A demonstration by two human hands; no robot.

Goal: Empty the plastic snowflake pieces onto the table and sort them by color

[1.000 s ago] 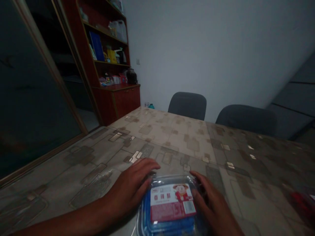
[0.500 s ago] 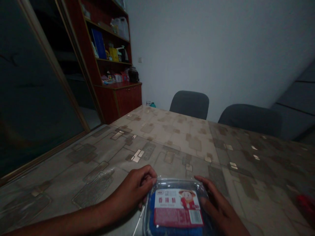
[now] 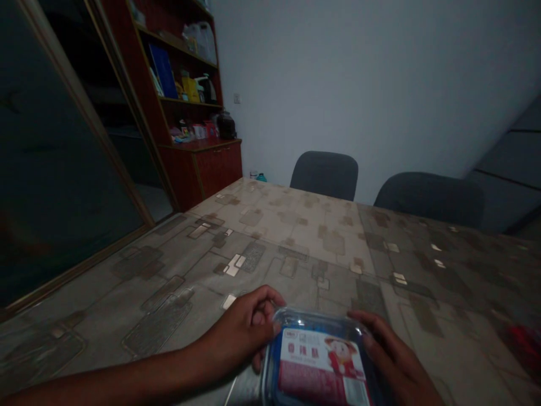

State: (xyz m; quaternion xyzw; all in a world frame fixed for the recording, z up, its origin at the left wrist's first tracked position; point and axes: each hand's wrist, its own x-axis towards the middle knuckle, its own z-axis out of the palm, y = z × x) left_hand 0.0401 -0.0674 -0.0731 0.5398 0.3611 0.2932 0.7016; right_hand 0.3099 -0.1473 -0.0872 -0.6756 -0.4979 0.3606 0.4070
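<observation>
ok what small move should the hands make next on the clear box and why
I'd probably have the left hand pry gently at the far-left corner of the clear box: its fingers are at that corner, while the right hand lies along the right side and could steady it.

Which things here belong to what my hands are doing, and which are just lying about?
In use:
- Labelled clear plastic container
- Left hand, at its far left corner
- Right hand, at its right side

Just about the room:
- Left grey chair
- Right grey chair
- Blurred red item, far right
- Dark jar on the cabinet
</observation>
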